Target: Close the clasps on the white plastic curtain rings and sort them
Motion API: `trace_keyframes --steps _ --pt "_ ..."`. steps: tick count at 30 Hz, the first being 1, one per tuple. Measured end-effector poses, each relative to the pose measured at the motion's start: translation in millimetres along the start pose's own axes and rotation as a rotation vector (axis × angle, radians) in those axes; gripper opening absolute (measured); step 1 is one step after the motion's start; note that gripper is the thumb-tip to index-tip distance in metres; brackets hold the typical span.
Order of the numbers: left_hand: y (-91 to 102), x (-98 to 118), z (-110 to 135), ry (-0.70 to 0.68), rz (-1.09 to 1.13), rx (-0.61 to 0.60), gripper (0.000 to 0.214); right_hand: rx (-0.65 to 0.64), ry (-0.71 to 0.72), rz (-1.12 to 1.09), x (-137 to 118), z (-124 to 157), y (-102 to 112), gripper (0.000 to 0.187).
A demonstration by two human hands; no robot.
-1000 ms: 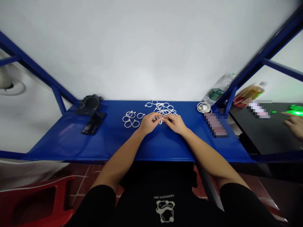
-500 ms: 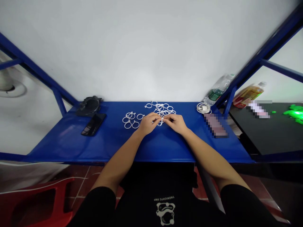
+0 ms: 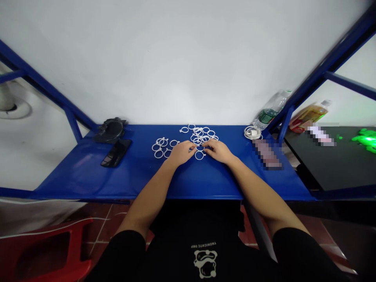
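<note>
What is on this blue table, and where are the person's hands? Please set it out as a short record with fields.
Surface: blue table against a white wall
Left hand: fingertips at the near edge of the ring pile; grip unclear
Right hand: fingertips close to the left's, at the same rings
Loose ring: flat between the hands
Smaller ring group: left of the left hand
Also there: phone, coiled cable, clear bottle
</note>
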State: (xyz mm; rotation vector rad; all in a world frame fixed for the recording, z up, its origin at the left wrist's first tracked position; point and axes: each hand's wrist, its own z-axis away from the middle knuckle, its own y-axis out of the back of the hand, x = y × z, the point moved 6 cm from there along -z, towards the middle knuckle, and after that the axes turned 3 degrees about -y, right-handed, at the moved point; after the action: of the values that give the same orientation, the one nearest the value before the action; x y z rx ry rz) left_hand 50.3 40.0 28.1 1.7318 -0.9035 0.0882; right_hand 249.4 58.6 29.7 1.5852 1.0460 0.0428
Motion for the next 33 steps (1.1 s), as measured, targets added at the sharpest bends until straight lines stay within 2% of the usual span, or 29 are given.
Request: trace_keyframes --steps 3,7,11,13,17,20,23,25,27,29,33 --pt "2.5 -10.3 1.6 0.065 -0.071 0.048 0.01 -0.074 0.014 0.034 2.8 -0.2 -1.0 0.024" --pt "0.5 -23.0 3.4 0.145 -0.127 0.034 0.017 -0.204 0.055 0.028 2.3 2.8 -2.1 0.023" --pt "-2.2 -23.6 2.7 0.162 -0.13 0.017 0.025 -0.285 0.07 -0.011 -1.0 7.2 -2.2 0.025" --pt "-3.2 -23.2 2.0 0.165 -0.156 0.007 0.028 -0.312 0.066 -0.02 -4.6 8.2 -4.6 0.02" --pt "-3.4 -29.3 1.6 0.204 -0.245 0.007 0.012 -0.312 0.068 0.025 -18.7 6.3 -17.3 0.009" --pt "3.1 -34.5 1.3 0.228 -0.248 0.078 0.006 -0.274 0.058 0.075 -33.3 2.9 -30.6 0.016" --pt "15.5 -32.5 0.8 0.224 -0.169 0.215 0.017 -0.243 0.074 0.095 -47.1 1.0 -38.9 0.015" --pt "22.4 -24.5 0.2 0.168 -0.096 0.304 0.021 -0.249 0.106 0.059 -52.1 1.7 -39.5 0.023" --pt "23.7 -13.9 -0.4 0.097 -0.033 0.331 0.02 -0.26 0.115 0.007 -49.3 3.2 -35.5 0.033" --pt "18.2 -4.1 -1.5 0.041 0.014 0.27 0.019 -0.249 0.083 -0.025 -38.3 4.1 -27.8 0.032" --pt "0.1 8.5 -1.6 -0.034 0.042 0.042 0.018 -0.198 -0.025 0.017 -8.6 2.5 -11.8 0.01"
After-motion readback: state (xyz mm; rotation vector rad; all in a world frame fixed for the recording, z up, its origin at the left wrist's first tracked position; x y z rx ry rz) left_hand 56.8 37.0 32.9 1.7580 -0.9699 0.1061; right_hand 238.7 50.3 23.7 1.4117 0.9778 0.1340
